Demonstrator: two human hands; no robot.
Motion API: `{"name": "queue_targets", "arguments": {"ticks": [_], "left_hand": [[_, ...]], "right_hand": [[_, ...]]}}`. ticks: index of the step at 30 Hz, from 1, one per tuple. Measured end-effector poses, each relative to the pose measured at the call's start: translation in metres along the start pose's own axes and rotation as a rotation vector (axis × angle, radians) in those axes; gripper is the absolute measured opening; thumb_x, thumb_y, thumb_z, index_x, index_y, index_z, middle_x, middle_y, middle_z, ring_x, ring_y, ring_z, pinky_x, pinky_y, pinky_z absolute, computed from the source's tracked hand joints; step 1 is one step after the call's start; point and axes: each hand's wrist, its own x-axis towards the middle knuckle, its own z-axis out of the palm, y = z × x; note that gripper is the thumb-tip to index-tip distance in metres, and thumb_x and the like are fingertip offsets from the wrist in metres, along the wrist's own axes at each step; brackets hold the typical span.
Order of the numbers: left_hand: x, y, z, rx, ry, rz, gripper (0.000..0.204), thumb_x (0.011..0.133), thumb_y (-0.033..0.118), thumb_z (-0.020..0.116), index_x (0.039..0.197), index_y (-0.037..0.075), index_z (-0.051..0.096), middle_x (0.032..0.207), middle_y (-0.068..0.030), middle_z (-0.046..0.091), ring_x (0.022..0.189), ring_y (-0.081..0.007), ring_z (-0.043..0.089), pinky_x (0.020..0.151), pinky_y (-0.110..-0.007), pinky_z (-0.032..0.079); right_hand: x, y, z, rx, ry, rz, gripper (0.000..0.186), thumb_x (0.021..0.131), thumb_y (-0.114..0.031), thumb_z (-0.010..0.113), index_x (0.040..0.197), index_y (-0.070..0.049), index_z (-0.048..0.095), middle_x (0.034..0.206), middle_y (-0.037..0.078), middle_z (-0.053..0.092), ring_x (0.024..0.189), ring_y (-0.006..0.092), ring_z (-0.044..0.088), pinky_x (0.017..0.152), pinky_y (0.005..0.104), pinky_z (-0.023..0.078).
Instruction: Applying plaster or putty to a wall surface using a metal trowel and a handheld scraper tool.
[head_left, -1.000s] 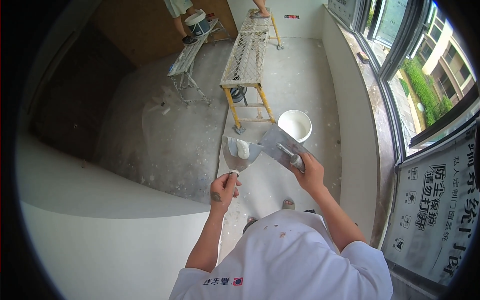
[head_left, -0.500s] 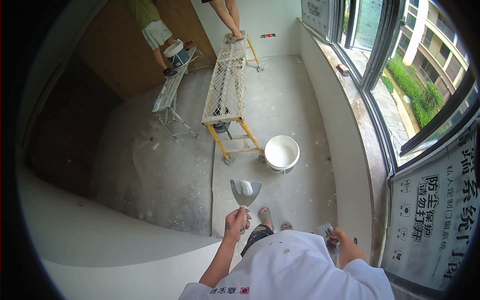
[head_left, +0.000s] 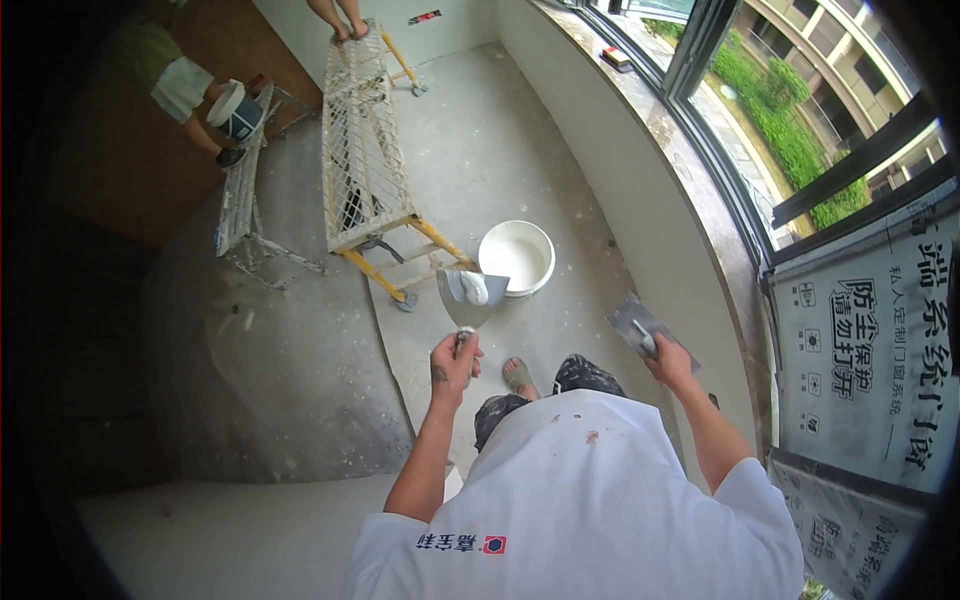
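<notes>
Trowel [head_left: 629, 322] swung forward, hands [head_left: 453, 366] well apart

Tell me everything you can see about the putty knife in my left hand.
The putty knife has a thin, grey, metal-looking blade that flares from a narrow neck to a broad, straight edge. A lump of white paste sits on the blade. Your left hand grips the whitish handle, hiding much of it, with the blade pointing away from you. In this view, one blade corner overlaps the white bucket; whether they touch isn't clear.
</notes>
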Motion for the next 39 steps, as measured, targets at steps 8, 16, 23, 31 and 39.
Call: {"name": "queue_targets", "arguments": {"ticks": [8, 16, 23, 31, 39], "left_hand": [[0.091, 0.072, 0.035, 0.264, -0.084, 0.225, 0.035, 0.081, 0.027, 0.081, 0.096, 0.003, 0.061, 0.074, 0.0017, 0.059, 0.057, -0.0062, 0.051, 0.052, -0.023, 0.043], [0.131, 0.069, 0.074, 0.605, 0.02, 0.319, 0.069, 0.064, 0.049, 0.088, 0.107, 0.002, 0.06, 0.083, -0.0055, 0.064, 0.075, -0.0209, 0.063, 0.071, -0.036, 0.05], [0.159, 0.003, 0.051, 0.348, 0.07, 0.208, 0.041, 0.075, 0.027, 0.083, 0.094, 0.0, 0.06, 0.074, -0.004, 0.061, 0.065, -0.0155, 0.058, 0.062, -0.033, 0.048], [0.077, -0.091, -0.049, 0.289, 0.092, -0.138, 0.023, 0.078, 0.009, 0.076, 0.087, 0.006, 0.055, 0.065, 0.0005, 0.054, 0.049, -0.009, 0.05, 0.043, -0.026, 0.04], [0.022, -0.141, -0.109, 0.276, 0.35, -0.447, 0.035, 0.077, 0.031, 0.083, 0.073, 0.007, 0.059, 0.06, -0.0032, 0.06, 0.042, -0.01, 0.05, 0.038, -0.027, 0.038]], "right_hand": [[0.019, -0.156, -0.085, 0.087, 0.081, -0.32, 0.026, 0.078, -0.022, 0.07, 0.097, -0.01, 0.056, 0.084, 0.014, 0.066, 0.082, 0.0372, 0.064, 0.068, 0.0465, 0.051], [0.033, -0.191, -0.096, 0.115, -0.053, -0.389, 0.032, 0.077, -0.02, 0.071, 0.102, -0.01, 0.054, 0.088, 0.011, 0.065, 0.084, 0.0345, 0.064, 0.068, 0.0458, 0.05], [0.044, -0.171, -0.084, 0.12, -0.057, -0.319, 0.029, 0.079, -0.022, 0.07, 0.101, -0.01, 0.055, 0.087, 0.012, 0.065, 0.084, 0.0353, 0.064, 0.069, 0.046, 0.05], [0.029, 0.01, 0.036, 0.105, -0.208, 0.333, 0.044, 0.074, -0.032, 0.072, 0.11, -0.011, 0.062, 0.104, 0.017, 0.069, 0.098, 0.0348, 0.066, 0.084, 0.0454, 0.052], [-0.075, 0.116, 0.113, 0.385, -0.237, 0.75, 0.047, 0.069, -0.023, 0.081, 0.105, 0.002, 0.064, 0.088, 0.018, 0.069, 0.073, 0.0282, 0.07, 0.066, 0.0405, 0.056]]}}
